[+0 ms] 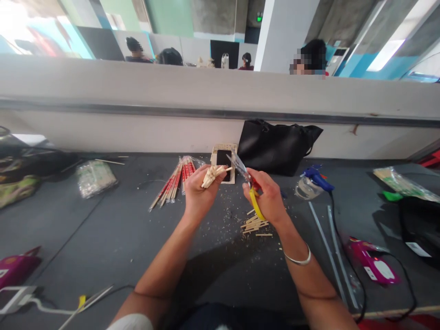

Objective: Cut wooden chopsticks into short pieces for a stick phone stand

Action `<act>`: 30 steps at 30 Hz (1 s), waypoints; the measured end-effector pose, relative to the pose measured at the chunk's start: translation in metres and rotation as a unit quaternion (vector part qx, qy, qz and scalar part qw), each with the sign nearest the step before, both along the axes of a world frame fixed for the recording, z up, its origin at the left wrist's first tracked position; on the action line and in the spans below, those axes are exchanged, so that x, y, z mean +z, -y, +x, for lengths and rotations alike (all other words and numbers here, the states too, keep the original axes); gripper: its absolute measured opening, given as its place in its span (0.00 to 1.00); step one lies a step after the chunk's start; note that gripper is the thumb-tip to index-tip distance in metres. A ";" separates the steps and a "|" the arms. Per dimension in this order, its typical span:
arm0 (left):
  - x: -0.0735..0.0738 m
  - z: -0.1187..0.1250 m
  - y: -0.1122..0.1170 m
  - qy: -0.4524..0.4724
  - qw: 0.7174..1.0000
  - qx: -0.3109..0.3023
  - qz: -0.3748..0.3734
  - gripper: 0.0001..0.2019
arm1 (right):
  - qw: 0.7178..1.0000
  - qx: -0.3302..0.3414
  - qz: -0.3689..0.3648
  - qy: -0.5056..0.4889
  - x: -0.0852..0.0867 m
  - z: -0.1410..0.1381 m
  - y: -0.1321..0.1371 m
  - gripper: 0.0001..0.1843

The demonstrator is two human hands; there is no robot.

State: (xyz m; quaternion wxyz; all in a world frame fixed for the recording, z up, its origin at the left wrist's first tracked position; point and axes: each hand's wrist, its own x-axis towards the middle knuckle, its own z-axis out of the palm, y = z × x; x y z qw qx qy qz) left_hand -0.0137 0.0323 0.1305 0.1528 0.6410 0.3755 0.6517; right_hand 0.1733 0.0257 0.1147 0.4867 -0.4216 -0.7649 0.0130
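Note:
A bundle of thin wooden sticks (210, 176) is gripped in my left hand (198, 195), their pale ends pointing up toward me. One stick juts out to the right of the bundle. My right hand (270, 198) is closed round yellow-handled scissors (255, 201), whose metal blades are parted and point up and left, close to the jutting stick. Whether the blades touch it I cannot tell. Below the scissors lies a small pile of cut stick pieces (254, 223). Small pale scraps are scattered over the dark table (137, 256) around it.
Red-wrapped chopsticks (175, 178) lie left of my hands. Behind are a phone (224, 160) and a black bag (275, 144) against the partition. To the right are a blue glue gun (318, 178) on a jar, glue sticks (328, 252) and a magenta box (373, 261). People sit beyond the partition.

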 end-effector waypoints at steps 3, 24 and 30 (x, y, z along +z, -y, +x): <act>0.001 -0.001 0.000 -0.015 1.000 -0.009 0.009 0.06 | 0.999 0.010 -0.008 0.043 0.004 0.003 0.003 0.20; 0.002 -0.002 0.000 -0.054 0.998 -0.024 -0.007 0.08 | 0.997 0.010 0.013 0.079 0.009 0.006 0.010 0.27; 0.003 -0.002 0.001 -0.059 0.998 -0.021 -0.004 0.09 | 0.996 0.007 0.005 0.085 0.009 0.007 0.011 0.27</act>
